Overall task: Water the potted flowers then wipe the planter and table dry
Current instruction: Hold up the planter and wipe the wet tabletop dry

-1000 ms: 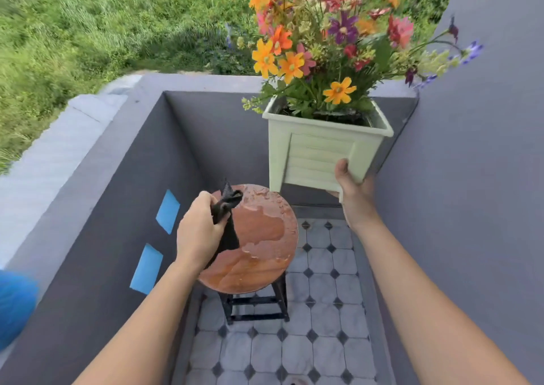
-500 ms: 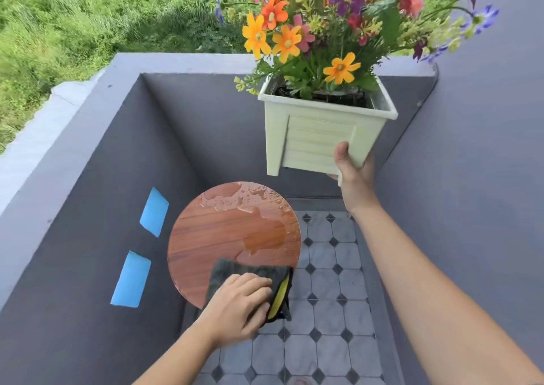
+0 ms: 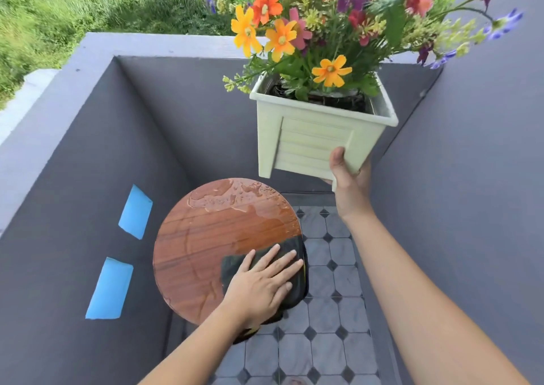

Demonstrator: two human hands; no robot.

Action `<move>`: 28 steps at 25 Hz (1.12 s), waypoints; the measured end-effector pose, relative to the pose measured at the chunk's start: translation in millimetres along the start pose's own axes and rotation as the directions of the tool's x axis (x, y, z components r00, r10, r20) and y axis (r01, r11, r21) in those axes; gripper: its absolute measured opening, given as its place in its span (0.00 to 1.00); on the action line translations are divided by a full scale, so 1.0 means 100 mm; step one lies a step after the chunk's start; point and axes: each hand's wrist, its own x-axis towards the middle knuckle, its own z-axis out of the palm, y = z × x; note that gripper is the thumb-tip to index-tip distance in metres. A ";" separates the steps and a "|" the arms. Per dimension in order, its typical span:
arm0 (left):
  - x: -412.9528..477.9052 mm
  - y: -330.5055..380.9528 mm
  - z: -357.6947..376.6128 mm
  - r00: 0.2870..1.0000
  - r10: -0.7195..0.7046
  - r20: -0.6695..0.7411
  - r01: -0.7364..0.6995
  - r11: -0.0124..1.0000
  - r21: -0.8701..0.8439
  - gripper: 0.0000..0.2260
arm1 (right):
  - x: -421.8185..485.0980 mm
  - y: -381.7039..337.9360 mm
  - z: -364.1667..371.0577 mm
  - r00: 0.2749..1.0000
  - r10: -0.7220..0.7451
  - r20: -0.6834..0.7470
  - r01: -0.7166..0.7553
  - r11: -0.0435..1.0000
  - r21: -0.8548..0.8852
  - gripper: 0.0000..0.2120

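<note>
Fingers (image 3: 282, 259) of your left hand (image 3: 262, 284) lie spread and flat, palm down on a dark cloth (image 3: 235, 267), pressing it onto the near right part of the round wooden table (image 3: 200, 252); nothing is gripped, the hand simply rests open on top of the fabric. Part of the cloth hangs over the table's right edge, where a strip of yellow shows at its lower fringe. Your right hand (image 3: 348, 178) is closed on the lower near corner of the pale green planter (image 3: 312, 143), thumb laid across its slatted front and the other fingers hidden beneath its base, so you carry it tilted in the air, clear above and to the right of the table and not touching it. Flowers (image 3: 323, 25) in orange, yellow, pink, purple and blue crowd out of the planter, with dark soil visible just inside its rim. Water (image 3: 235, 199) beads and pools across the far part of the tabletop, and a wet sheen runs down its right side toward the cloth, while the left portion looks drier with faint streaks. Beneath you lies a floor (image 3: 323, 355) of grey tiles with small dark diamonds, enclosed by grey walls (image 3: 73, 208) carrying two blue patches (image 3: 135, 212) on your left, and grass (image 3: 73, 2) grows beyond the wall
</note>
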 end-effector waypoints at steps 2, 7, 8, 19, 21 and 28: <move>0.18 0.04 -0.04 0.997 -0.061 -0.037 0.059 0.997 -0.052 0.24 | 0.01 0.04 0.01 1.000 -0.012 0.008 0.012 1.000 0.017 0.33; 0.53 -0.04 -0.15 0.964 -0.254 -0.080 0.245 0.964 -0.106 0.24 | 0.04 0.14 0.03 1.000 -0.007 0.008 0.007 0.999 0.033 0.32; 0.60 -0.10 -0.17 0.954 -0.288 -0.089 0.276 0.953 -0.123 0.23 | 0.04 0.16 0.04 1.000 -0.006 0.015 0.005 0.999 0.038 0.32; 0.89 -0.98 -0.34 0.772 -0.614 -0.163 0.573 0.784 -0.238 0.24 | 0.09 0.30 0.13 0.999 -0.024 0.038 0.023 0.999 0.031 0.30; 0.84 -1.15 -0.35 0.727 -0.664 -0.174 0.616 0.743 -0.262 0.24 | 0.09 0.32 0.15 0.998 -0.015 0.056 0.013 0.999 0.035 0.29; 0.47 -1.59 -0.38 0.551 -0.820 -0.154 0.758 0.569 -0.318 0.25 | 0.07 0.45 0.23 0.996 -0.002 0.087 -0.001 0.999 0.037 0.28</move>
